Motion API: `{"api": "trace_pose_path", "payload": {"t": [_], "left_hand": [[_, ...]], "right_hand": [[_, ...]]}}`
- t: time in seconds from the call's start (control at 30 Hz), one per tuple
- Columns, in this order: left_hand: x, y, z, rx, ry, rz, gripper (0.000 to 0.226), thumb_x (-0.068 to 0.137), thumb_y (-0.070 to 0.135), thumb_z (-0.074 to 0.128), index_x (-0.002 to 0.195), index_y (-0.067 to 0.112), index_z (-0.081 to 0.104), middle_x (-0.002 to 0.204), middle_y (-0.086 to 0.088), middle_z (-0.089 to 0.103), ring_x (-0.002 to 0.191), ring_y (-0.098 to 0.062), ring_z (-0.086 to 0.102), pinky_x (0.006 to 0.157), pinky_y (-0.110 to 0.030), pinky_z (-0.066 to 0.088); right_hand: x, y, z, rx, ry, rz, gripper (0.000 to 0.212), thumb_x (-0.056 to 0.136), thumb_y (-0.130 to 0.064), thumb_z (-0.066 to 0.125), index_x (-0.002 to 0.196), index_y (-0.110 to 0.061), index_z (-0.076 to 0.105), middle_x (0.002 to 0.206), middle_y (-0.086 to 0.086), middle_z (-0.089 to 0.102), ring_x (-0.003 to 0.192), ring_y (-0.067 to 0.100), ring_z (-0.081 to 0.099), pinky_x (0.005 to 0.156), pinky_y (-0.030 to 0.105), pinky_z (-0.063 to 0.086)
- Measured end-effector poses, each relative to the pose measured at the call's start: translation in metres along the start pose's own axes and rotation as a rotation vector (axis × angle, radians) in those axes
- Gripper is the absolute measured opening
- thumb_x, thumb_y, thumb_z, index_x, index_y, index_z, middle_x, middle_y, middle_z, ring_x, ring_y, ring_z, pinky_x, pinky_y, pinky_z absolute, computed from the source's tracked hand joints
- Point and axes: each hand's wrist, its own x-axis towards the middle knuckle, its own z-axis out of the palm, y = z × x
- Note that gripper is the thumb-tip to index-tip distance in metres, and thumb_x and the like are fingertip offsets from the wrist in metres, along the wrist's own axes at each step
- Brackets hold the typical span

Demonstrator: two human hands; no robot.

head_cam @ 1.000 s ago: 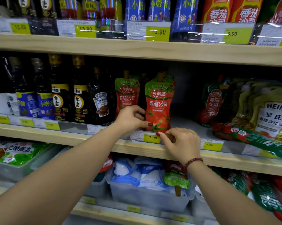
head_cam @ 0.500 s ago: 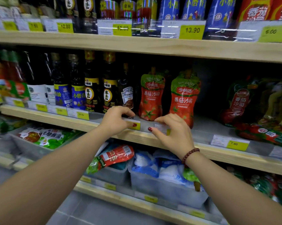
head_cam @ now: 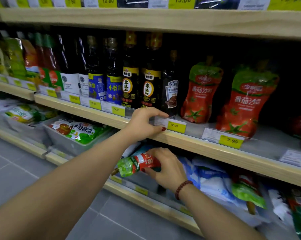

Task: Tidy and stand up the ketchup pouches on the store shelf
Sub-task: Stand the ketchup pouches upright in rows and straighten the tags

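Two red-and-green ketchup pouches stand upright on the middle shelf (head_cam: pixel 189 142): one (head_cam: pixel 200 94) beside the dark bottles, another (head_cam: pixel 245 103) to its right. A third ketchup pouch (head_cam: pixel 137 164) lies sideways on the shelf below, spout pointing left, and my right hand (head_cam: pixel 165 168) grips its red end. My left hand (head_cam: pixel 144 124) pinches the clear price-tag strip at the middle shelf's front edge, by the 12.00 label (head_cam: pixel 174 126). Another pouch (head_cam: pixel 246 189) lies among bags lower right.
Dark sauce bottles (head_cam: pixel 130 75) fill the middle shelf left of the pouches. White and blue bags (head_cam: pixel 210 181) sit in bins on the lower shelf; a grey bin (head_cam: pixel 73 144) with green packets is at left. Grey floor tiles lie below.
My right hand dropped from the middle shelf's edge to the lower shelf and took hold of the lying pouch. The left hand slid left along the tag strip. The view shifted left and down.
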Motion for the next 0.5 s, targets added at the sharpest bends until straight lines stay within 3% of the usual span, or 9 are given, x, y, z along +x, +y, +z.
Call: {"api": "trace_pose_path", "payload": {"t": [0.13,0.23,0.3,0.4,0.5], "left_hand": [[0.0,-0.007,0.0,-0.088,-0.009,0.022,0.039,0.071,0.015,0.079,0.108,0.018,0.069,0.1,0.013,0.06,0.09,0.02,0.05,0.077,0.005,0.032],[0.002,-0.009,0.001,-0.12,-0.016,0.02,0.039,0.071,0.015,0.079,0.108,0.017,0.069,0.103,0.009,0.061,0.092,0.009,0.054,0.082,-0.002,0.039],[0.002,-0.009,0.003,-0.146,-0.012,0.021,0.038,0.071,0.013,0.079,0.108,0.015,0.069,0.103,0.005,0.062,0.094,-0.002,0.057,0.085,-0.01,0.044],[0.001,-0.011,0.005,-0.152,0.013,0.037,0.037,0.071,0.011,0.078,0.107,0.014,0.07,0.104,0.002,0.064,0.097,-0.007,0.058,0.09,-0.019,0.046],[0.0,-0.012,0.007,-0.147,0.037,0.024,0.036,0.071,0.012,0.078,0.106,0.016,0.07,0.106,-0.002,0.065,0.102,-0.016,0.057,0.094,-0.033,0.044]], "right_hand": [[0.007,0.012,0.034,-0.059,-0.105,0.017,0.071,0.068,-0.045,0.072,0.131,-0.022,0.048,0.141,0.002,0.044,0.127,0.022,0.039,0.105,0.032,0.026],[0.01,0.017,0.051,-0.161,-0.14,0.02,0.08,0.068,-0.051,0.069,0.138,-0.027,0.037,0.149,-0.003,0.031,0.136,0.018,0.025,0.11,0.031,0.012],[0.01,0.016,0.056,-0.209,-0.086,0.019,0.076,0.068,-0.05,0.068,0.135,-0.027,0.041,0.145,-0.002,0.039,0.133,0.021,0.029,0.108,0.031,0.011],[0.009,0.011,0.063,-0.219,0.025,0.013,0.062,0.065,-0.032,0.072,0.124,-0.023,0.056,0.126,0.003,0.057,0.12,0.03,0.046,0.103,0.04,0.028],[0.01,0.009,0.067,-0.211,0.045,0.051,0.054,0.062,-0.019,0.069,0.115,-0.024,0.06,0.114,0.001,0.061,0.112,0.028,0.049,0.097,0.039,0.03]]}}
